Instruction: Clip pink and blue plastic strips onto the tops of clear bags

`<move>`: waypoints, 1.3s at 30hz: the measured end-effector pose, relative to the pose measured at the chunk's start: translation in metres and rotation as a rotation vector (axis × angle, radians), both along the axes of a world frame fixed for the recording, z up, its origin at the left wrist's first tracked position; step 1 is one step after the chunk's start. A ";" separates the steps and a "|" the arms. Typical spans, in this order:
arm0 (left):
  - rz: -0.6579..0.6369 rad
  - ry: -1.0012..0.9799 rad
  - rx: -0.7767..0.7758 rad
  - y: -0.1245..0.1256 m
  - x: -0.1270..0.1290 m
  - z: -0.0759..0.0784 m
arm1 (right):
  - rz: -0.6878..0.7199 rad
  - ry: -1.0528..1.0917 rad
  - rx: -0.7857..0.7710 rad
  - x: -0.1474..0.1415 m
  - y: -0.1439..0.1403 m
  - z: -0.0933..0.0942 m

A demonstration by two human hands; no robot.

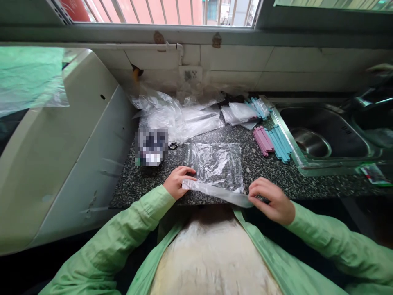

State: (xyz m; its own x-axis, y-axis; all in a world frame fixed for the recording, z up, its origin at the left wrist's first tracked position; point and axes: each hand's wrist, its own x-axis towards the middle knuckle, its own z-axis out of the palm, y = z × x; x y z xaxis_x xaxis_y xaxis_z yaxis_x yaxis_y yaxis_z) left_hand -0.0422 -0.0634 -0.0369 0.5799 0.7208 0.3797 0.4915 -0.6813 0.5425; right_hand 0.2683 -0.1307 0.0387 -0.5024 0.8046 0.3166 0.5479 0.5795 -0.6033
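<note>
A clear, crinkled plastic bag (215, 162) lies flat on the speckled countertop in front of me. Along its near edge runs a folded, whitish strip of the plastic (217, 192), slanting down to the right. My left hand (179, 181) grips the strip's left end between thumb and fingers, the fingertips close to the bag's left side. At the other end, my right hand (270, 200) pinches the strip near the counter's front edge, its fingers curled together.
Loose plastic bags (181, 116) are heaped at the back, beside a blurred-out item (152, 146). Pink sticks (263, 141) and blue sticks (278, 143) lie near the steel sink (331, 127). A white appliance (73, 135) stands at left, and a small packet (375, 175) sits at the sink's front.
</note>
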 end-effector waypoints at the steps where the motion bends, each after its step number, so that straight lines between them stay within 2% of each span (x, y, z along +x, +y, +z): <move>1: -0.011 -0.002 0.003 0.000 0.000 0.000 | -0.015 -0.007 0.017 0.004 0.009 0.006; 5: -0.038 0.010 0.018 0.000 0.000 0.001 | -0.058 -0.048 0.043 0.011 0.054 0.024; 7: -0.052 0.018 0.006 0.000 -0.001 0.002 | -0.103 -0.073 -0.027 0.009 0.079 0.026; 10: -0.068 -0.018 -0.057 0.001 -0.002 0.004 | -0.148 -0.106 -0.183 0.003 0.116 0.019; 14: 0.008 -0.135 -0.178 0.002 -0.002 0.010 | -0.231 -0.184 -0.237 -0.006 0.153 -0.002; 19: 0.178 -0.212 -0.221 0.001 0.004 0.013 | -0.347 -0.331 -0.222 -0.012 0.176 -0.021; 26: 0.260 -0.208 -0.175 -0.001 0.008 0.013 | -0.413 -0.431 -0.136 -0.026 0.192 -0.032; 29: 0.287 -0.219 -0.144 -0.002 0.009 0.013 | -0.454 -0.361 -0.142 -0.026 0.192 -0.030; 32: 0.301 -0.227 -0.133 -0.001 0.009 0.012 | -0.480 -0.181 -0.093 -0.011 0.175 -0.024; 36: 0.329 -0.231 -0.146 0.000 0.009 0.011 | -0.456 -0.011 -0.021 0.020 0.120 -0.029; 39: 0.351 -0.237 -0.167 0.000 0.009 0.012 | -0.289 -0.063 0.019 0.031 0.079 -0.043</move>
